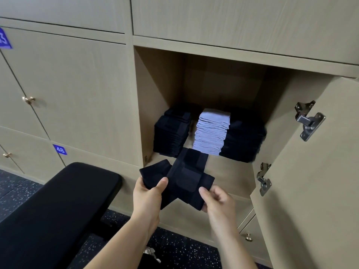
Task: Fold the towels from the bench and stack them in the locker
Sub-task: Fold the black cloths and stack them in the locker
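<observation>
On the far left, a purple label [4,40] is cut by the picture edge and its number cannot be read. A second purple label [59,149], lower down, reads "48" in white. The closed doors near them have small brass knobs [28,99].

Below the labels stands the black padded bench [58,206], and its rounded end reaches near the locker front. The floor [17,189] is dark with light speckles.

The left hand [147,193] grasps the left flap of a black towel [184,179], with the thumb on top and the fingers curled under. The towel is partly folded and is held in the air just in front of the lower edge of the open locker [155,90]. The right hand [215,200] pinches the right edge of the towel between thumb and fingers.

Inside the locker there are three stacks of folded towels. A black stack [172,133] is on the left. A pale lilac stack [212,131] is in the middle, apart from it by a narrow gap. A second black stack [244,138] touches the pale one on the right. Above the stacks the compartment is free up to its top, and a bare strip of shelf lies in front of them.

On the right, the locker door [310,191] stands open, with two metal hinges [308,121] on its inner side.
</observation>
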Motion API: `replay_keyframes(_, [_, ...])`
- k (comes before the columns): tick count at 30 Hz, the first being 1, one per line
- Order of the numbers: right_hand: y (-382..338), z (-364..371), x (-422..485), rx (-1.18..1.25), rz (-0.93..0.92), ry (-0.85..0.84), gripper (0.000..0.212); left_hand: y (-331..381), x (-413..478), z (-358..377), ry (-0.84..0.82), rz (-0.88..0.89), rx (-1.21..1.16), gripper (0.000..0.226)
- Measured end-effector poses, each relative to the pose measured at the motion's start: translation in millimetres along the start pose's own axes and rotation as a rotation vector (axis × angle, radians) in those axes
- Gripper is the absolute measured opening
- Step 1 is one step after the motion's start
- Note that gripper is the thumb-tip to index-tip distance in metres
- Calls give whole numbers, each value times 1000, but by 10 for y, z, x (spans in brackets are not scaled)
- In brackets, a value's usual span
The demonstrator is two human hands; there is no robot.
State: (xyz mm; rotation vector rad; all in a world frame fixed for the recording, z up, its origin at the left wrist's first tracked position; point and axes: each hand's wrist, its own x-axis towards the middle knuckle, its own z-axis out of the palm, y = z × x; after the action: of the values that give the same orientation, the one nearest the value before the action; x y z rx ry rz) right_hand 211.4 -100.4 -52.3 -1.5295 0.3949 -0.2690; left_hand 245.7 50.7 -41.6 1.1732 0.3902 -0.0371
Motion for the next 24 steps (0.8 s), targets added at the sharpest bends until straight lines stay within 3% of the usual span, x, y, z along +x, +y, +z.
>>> replay_keyframes(4, [75, 36, 206, -50, -95, 83, 43, -69, 130, 55, -47, 17, 112, 28])
replay_keyframes(9, [229, 80, 558, -23, -24, 65, 26, -65, 432, 84, -25, 7, 138, 27])
replay_keyframes(16, [176, 39, 1380, 44, 41, 199, 25, -110, 783, 53, 6, 16, 143, 25])
replay_keyframes(20, [160, 143, 1731, 41, 140, 164, 11, -174, 884, -17, 20, 18, 187, 23])
replay_keyframes(24, [223, 242, 1887, -34, 186, 131, 15, -215, 938, -74, 24, 5, 182, 24])
